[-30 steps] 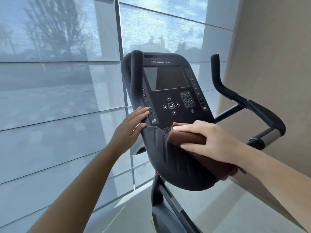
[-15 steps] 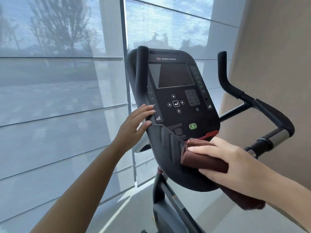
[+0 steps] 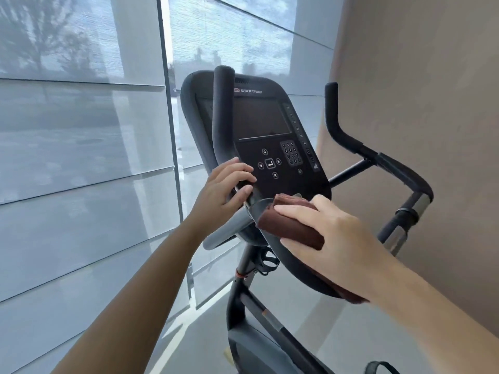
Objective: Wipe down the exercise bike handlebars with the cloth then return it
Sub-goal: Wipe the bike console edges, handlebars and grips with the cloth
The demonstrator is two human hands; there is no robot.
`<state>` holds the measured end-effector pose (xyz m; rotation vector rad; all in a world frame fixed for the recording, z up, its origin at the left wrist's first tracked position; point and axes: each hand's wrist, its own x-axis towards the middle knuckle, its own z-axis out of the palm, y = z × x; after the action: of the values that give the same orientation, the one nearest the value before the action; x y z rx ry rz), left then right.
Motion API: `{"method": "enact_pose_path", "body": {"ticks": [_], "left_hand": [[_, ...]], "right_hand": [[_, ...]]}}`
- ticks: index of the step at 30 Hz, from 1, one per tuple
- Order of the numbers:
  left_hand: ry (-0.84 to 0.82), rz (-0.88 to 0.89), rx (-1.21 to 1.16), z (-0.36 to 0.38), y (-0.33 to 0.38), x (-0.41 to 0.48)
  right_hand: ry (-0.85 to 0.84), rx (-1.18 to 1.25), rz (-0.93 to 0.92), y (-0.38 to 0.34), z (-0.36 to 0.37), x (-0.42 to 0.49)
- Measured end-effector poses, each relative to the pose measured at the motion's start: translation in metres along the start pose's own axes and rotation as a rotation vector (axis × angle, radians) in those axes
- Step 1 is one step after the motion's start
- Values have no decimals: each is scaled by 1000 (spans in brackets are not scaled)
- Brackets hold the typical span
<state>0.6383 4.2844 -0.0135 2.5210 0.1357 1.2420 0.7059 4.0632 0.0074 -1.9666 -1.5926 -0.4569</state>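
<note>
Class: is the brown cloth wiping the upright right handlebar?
No, the right hand holds the brown cloth against the curved black bar below the console, apart from the right handlebar.

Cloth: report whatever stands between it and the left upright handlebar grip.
The left hand does: it holds the base of the left grip, right beside the cloth that the right hand holds against the curved bar. The grip's upper part is bare.
</note>
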Motion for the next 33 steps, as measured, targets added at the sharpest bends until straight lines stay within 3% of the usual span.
{"method": "enact_pose_path", "body": {"ticks": [4,10,14,20,25,29,31,33], "left_hand": [[29,39,-55,4,-6,0],[67,90,-88,3,-9,0],[69,120,-99,3,-14,0],[72,113,-70,3,-9,0],[94,99,-62,5,-8,0],[120,35,-95,8,-1,-2],[127,17,-94,9,3,-2],[123,3,-90,10,7,-2]], "right_hand": [[-13,-38,92,-9,-8,-33],[98,2,220,-40,9,27],[104,-469,109,-59,40,35],[82,-534,-38,-49,30,-9],[50,-376,-20,-33,11,-50],[35,-68,70,-25,-2,-52],[107,103,112,-25,-6,-35],[193,116,147,-24,-4,-8]]}}
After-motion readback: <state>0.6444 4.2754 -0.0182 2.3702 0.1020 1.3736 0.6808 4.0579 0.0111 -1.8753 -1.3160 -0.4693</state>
